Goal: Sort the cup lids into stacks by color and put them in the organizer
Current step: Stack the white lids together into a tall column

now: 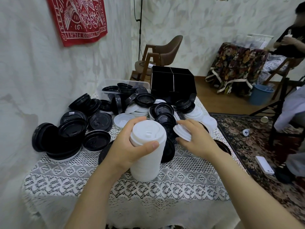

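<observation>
Your left hand (127,146) hugs the white lid stack (146,162); your right hand (196,139) pinches one white lid (182,132). It looks light and wobbly: grip its middle.

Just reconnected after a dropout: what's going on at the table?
The left hand grips a tall stack of white lids, held upright on the lace tablecloth. The right hand holds one more white lid beside it. Loose black lids and white ones lie heaped behind. No stack shows in the black organizer.
</observation>
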